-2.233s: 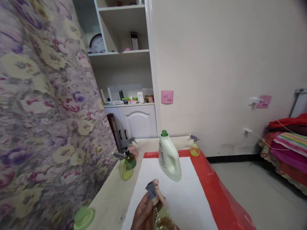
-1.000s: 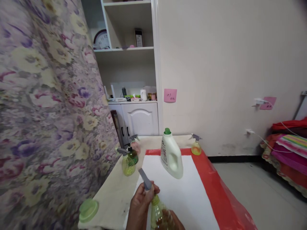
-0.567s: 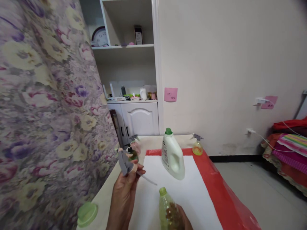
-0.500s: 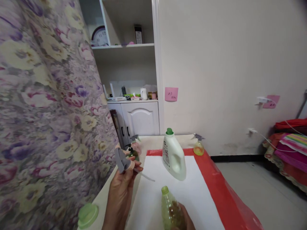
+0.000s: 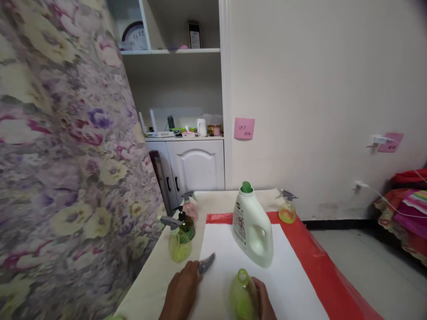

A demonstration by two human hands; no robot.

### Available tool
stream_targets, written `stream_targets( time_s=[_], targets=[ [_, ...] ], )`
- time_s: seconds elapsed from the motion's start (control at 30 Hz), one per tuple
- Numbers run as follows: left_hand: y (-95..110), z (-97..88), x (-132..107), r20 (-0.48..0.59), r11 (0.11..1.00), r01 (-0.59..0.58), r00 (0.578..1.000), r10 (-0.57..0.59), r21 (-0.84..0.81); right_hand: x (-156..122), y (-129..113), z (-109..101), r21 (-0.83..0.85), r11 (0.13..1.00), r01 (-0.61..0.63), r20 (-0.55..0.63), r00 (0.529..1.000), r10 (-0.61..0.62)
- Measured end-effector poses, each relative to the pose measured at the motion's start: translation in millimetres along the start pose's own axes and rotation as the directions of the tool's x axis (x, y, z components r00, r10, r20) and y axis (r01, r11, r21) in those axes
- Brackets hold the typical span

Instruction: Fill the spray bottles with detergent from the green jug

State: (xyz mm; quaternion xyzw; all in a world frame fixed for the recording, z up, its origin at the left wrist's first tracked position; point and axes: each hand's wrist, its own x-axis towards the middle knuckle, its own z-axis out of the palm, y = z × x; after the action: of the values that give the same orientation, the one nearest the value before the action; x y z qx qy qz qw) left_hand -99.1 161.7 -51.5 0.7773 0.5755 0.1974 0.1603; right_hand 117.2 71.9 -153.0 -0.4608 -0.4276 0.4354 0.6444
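Head view. Left hand [image 5: 182,291] rests low on the tabletop [image 5: 156,278], its fingers [image 5: 192,269] curled over the near end of the grey spray head [image 5: 207,263], which lies at the left edge of the white sheet [image 5: 290,275]. Right hand [image 5: 265,300] is just beside it, fingers wrapped round the uncapped green bottle [image 5: 240,295]. The white jug [image 5: 253,226] stands behind.

Place: we take it for a home, a lived-in room.
Signs: we see a floral curtain [image 5: 60,155], white shelving [image 5: 187,51] with a clock [image 5: 135,38], a cupboard [image 5: 196,166] and striped bedding [image 5: 409,206].
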Motion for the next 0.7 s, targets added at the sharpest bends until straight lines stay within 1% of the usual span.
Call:
stream_targets(
  time_s=[0.07,0.13,0.2,0.27,0.33,0.4,0.47,0.53,0.63,0.7],
  targets=[
    [-5.2,8.0,2.6,0.013,0.997,0.032,0.999,-0.033,0.068,9.1,-1.9,7.5,-0.034,0.999,0.022,0.025,0.999,-0.021],
    [-6.6,11.8,3.8,0.03,0.994,0.055,0.998,-0.058,0.09,17.1,-3.5,15.3,-0.077,0.996,0.034,0.019,0.999,-0.033],
    [-6.5,15.8,3.4,0.079,0.993,0.048,0.995,-0.057,0.108,23.2,-2.5,21.1,-0.143,0.989,0.028,-0.021,0.999,-0.032],
    [-7.3,22.5,2.0,0.141,0.99,0.014,0.99,-0.033,0.137,26.9,1.7,23.5,-0.203,0.979,0.018,-0.053,0.998,-0.03],
    [-9.3,30.5,0.5,0.167,0.992,-0.007,0.986,-0.014,0.126,28.7,8.0,22.8,-0.218,0.976,0.001,-0.062,0.998,-0.015],
    [-11.1,36.0,-0.6,0.177,0.998,-0.015,0.984,0.002,0.069,29.0,14.2,20.6,-0.213,0.977,-0.019,-0.06,0.998,0.006],
    [-11.0,35.8,-1.1,0.174,1.0,-0.012,0.985,0.007,0.028,28.2,18.5,18.7,-0.211,0.977,-0.019,-0.051,0.999,0.008],
    [-9.1,30.5,-1.6,0.158,0.999,0.001,0.987,-0.008,0.043,26.8,20.2,17.9,-0.225,0.974,-0.01,-0.05,0.999,-0.001],
    [-6.3,21.9,-1.9,0.075,0.995,0.026,0.997,-0.033,0.092,24.2,18.7,18.3,-0.26,0.965,-0.027,-0.052,0.999,0.014],
    [-5.4,21.9,-0.9,0.015,0.994,0.02,1.0,-0.022,0.109,22.6,16.4,18.8,-0.301,0.953,-0.033,-0.039,0.999,0.023]
  ],
)
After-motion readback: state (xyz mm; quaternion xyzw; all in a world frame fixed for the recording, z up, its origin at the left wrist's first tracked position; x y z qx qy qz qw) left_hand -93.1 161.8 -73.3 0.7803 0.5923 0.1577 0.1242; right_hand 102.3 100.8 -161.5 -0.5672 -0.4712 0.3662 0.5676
